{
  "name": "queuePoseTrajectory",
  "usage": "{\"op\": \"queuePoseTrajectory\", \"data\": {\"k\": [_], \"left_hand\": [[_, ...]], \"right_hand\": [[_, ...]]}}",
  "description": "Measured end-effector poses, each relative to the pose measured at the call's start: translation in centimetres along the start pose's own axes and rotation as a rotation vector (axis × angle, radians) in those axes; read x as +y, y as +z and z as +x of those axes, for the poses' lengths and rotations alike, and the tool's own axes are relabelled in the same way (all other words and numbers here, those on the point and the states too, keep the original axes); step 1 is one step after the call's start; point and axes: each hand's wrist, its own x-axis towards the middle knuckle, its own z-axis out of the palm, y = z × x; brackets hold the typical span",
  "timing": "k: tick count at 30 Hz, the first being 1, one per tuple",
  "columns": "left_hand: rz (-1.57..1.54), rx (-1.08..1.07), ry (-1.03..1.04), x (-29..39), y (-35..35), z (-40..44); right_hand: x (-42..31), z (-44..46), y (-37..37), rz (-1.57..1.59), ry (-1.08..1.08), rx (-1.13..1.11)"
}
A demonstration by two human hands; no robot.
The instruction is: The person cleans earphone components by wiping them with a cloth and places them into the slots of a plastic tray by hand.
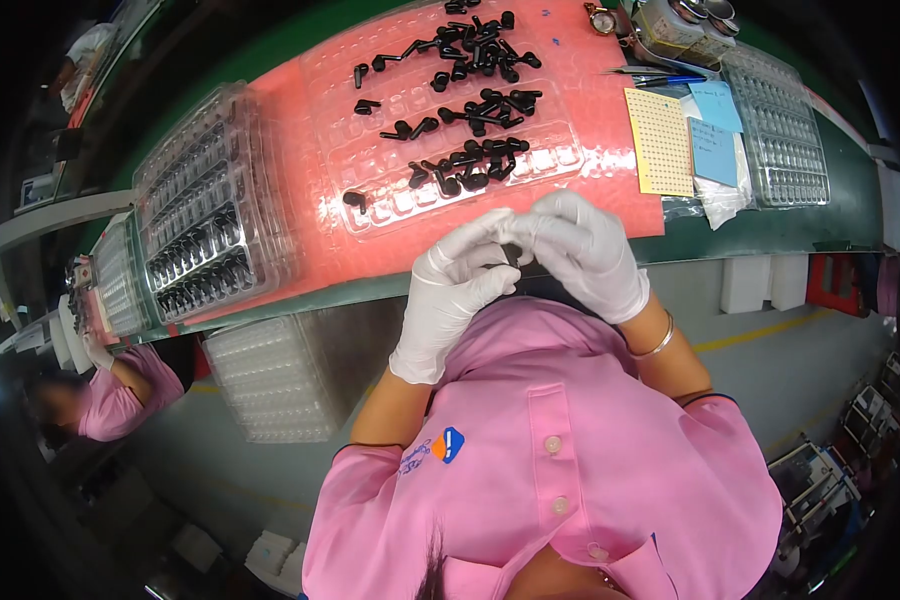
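Both hands wear white gloves and meet at the near edge of the pink mat. My left hand has its fingers closed around a small black piece. Beside it my right hand has its fingers bent together against the left fingertips; whatever they pinch is hidden. Beyond the hands lies a clear tray with many loose black earbud-like parts in rows and a heap. One such part sits apart at the tray's near left.
Stacked clear trays with black parts stand at left. On the right are a yellow dotted sheet, blue notes, pens, bottles and more trays. A co-worker in pink is at far left.
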Motion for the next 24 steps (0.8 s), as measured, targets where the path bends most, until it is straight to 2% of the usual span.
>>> {"op": "queuePoseTrajectory", "data": {"k": [4, 6, 9, 10, 13, 14, 17, 18, 20, 24], "left_hand": [[-0.041, 0.111, -0.13, 1.6, 0.7, 0.1], [-0.053, 0.093, -0.092, 1.0, 0.4, 0.2], [-0.072, 0.063, -0.019, 0.2, 0.3, 0.3], [-0.049, 0.082, -0.019, 0.3, 0.4, 0.3], [-0.005, 0.118, -0.018, 0.2, 0.8, 0.5], [0.0, 0.145, 0.019, 0.1, 0.8, 0.4], [0.009, 0.197, 0.094, 0.1, 0.9, 0.2], [0.094, 0.191, 0.124, 0.4, 1.0, 0.2], [0.268, 0.191, 0.191, 0.9, 1.1, 0.1], [0.397, 0.18, 0.197, 0.7, 1.2, 0.2]], "right_hand": [[0.9, 0.1, -0.1, -0.277, 0.101, -0.012], [0.8, 0.1, -0.1, -0.378, 0.13, -0.013], [-0.7, 0.2, 0.1, 0.07, -0.028, 0.158], [-0.9, 0.0, 0.4, 0.069, -0.028, 0.16], [-1.1, -0.6, 1.4, -0.137, -0.04, 0.122], [-1.0, -0.8, 1.6, -0.135, -0.039, 0.122], [-0.8, -1.5, 1.6, -0.388, 0.013, -0.018], [-0.6, -1.7, 1.5, -0.388, 0.011, -0.022], [0.0, -1.7, 1.3, -0.221, 0.065, 0.092], [-0.5, -0.9, 0.8, 0.055, 0.082, 0.252]]}}
